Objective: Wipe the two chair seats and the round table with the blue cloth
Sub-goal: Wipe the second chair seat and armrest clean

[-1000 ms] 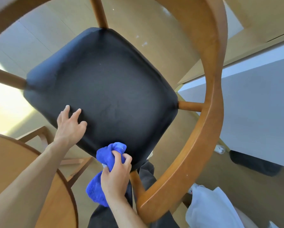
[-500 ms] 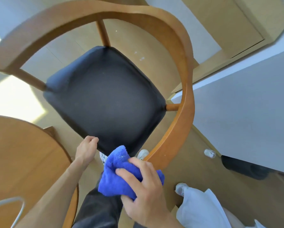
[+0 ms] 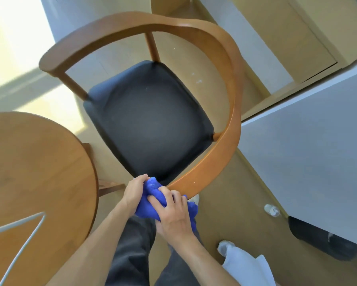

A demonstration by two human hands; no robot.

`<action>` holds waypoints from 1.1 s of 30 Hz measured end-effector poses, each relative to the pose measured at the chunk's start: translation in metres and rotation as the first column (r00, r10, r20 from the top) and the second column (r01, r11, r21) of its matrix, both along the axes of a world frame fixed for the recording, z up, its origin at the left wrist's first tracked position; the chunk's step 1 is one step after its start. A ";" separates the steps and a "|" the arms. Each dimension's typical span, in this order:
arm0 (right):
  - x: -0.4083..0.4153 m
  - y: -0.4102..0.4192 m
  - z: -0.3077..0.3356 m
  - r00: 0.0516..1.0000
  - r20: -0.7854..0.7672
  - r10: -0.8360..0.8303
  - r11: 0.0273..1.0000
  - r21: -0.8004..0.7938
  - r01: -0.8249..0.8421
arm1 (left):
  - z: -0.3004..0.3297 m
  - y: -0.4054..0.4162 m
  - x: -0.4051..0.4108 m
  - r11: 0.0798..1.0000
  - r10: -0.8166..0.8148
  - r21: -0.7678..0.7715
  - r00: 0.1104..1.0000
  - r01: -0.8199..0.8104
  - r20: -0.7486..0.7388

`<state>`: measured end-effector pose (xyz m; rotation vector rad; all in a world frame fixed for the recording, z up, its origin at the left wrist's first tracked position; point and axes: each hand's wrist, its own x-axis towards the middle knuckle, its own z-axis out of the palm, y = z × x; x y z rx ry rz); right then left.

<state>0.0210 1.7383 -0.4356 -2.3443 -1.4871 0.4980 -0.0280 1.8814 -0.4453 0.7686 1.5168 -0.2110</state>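
Note:
A wooden chair with a curved backrest (image 3: 225, 58) stands below me, its black padded seat (image 3: 150, 120) bare. Just in front of the seat's near corner, both my hands hold the bunched blue cloth (image 3: 150, 205). My left hand (image 3: 135, 191) grips its left side with curled fingers. My right hand (image 3: 171, 211) is wrapped over its top and right side. The cloth is off the seat, above my dark trousers. The round wooden table (image 3: 39, 172) fills the left of the view. No second chair is in view.
A white wall panel (image 3: 307, 151) runs along the right, with a wooden door or cabinet behind it. On the floor at lower right lie a small clear bottle (image 3: 272, 210), a dark object (image 3: 322, 238) and white fabric (image 3: 247, 267). A thin white wire frame (image 3: 22, 242) crosses the table's near part.
My left hand left the seat's near edge and joined my right hand on the cloth. The cloth came off the seat corner, and the view pulled back from the chair.

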 end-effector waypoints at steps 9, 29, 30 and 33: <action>0.129 -0.024 -0.017 0.984 0.178 -0.006 0.999 0.032 0.000 | -0.006 -0.048 0.016 0.963 0.024 0.269 0.992 0.011 -0.124; 0.155 -0.003 -0.020 0.958 0.172 -0.229 0.974 0.047 0.224 | -0.011 -0.068 0.046 0.831 0.026 0.456 0.798 0.317 -0.602; 0.146 -0.006 -0.021 0.965 0.164 -0.204 0.979 0.049 0.199 | -0.009 -0.067 0.048 0.839 0.018 0.438 0.789 0.321 -0.614; 0.127 -0.016 -0.022 0.984 0.152 -0.088 0.995 0.056 0.081 | -0.002 -0.064 0.052 0.858 0.016 0.411 0.784 0.308 -0.621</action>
